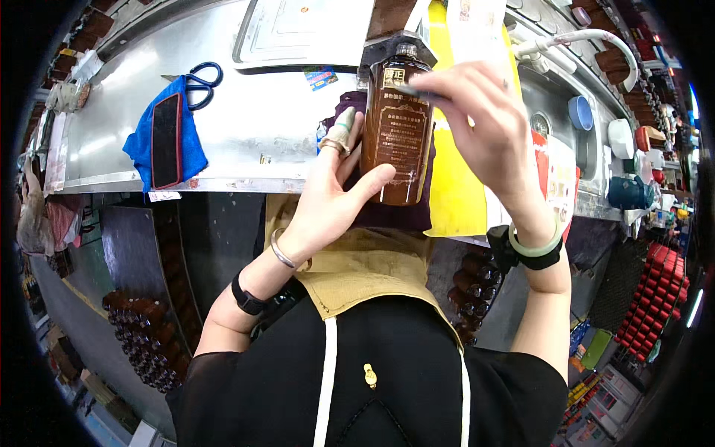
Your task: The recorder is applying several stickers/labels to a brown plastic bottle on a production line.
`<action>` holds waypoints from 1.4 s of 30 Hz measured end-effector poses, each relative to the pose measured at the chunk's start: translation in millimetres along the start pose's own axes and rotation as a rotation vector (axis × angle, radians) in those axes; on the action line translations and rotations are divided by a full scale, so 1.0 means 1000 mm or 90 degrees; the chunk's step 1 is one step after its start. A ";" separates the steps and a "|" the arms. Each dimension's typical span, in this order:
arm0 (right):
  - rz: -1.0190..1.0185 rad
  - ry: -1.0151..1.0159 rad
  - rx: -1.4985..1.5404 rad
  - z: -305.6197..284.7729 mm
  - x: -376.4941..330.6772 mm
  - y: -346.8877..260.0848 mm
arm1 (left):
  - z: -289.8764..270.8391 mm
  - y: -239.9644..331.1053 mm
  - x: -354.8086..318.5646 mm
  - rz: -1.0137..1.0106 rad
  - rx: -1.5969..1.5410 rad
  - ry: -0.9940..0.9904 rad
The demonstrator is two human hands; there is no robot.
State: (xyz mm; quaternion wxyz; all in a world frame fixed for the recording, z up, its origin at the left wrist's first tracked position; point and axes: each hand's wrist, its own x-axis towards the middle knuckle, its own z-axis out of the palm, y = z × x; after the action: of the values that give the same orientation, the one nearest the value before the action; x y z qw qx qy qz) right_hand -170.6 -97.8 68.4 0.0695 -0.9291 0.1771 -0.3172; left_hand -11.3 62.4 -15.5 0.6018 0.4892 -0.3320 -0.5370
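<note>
A flat brown bottle (402,141) with gold lettering lies at the bench's front edge, its neck pointing away from me. Dark purple cloth (395,217) is spread beneath it. My left hand (335,190) grips the bottle's left side, thumb on its lower face; a pale wrap covers one fingertip. Over the bottle's upper right part is my right hand (484,119), its fingers pinched together near a gold label patch. A thin greyish thing shows at those fingertips, too blurred to name.
On the left of the metal bench (246,123) lie blue-handled scissors (202,83), a blue cloth (141,145) and a black, red-edged phone-like slab (167,141). A yellow sheet (454,194) runs to the right of the bottle. Farther right are a sink, a white faucet (588,37) and a blue bowl (580,112).
</note>
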 end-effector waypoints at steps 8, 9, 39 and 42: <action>-0.059 -0.051 0.282 -0.004 -0.076 -0.046 | -0.037 0.010 0.042 0.473 0.576 -0.181; 0.029 0.014 0.253 -0.001 -0.075 -0.040 | -0.040 0.006 0.051 0.464 0.661 -0.210; -0.161 -0.289 0.096 0.011 -0.026 -0.057 | -0.015 0.027 0.058 -0.114 -0.067 -0.099; -0.032 -0.017 0.007 0.016 0.007 -0.004 | -0.014 0.038 0.053 -0.087 -0.017 -0.102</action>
State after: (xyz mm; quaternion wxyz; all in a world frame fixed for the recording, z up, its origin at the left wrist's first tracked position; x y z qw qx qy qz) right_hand -154.2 -96.1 61.0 0.0689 -0.9369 0.1513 -0.3074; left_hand 24.1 12.4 9.7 0.5414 0.4581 -0.3379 -0.6188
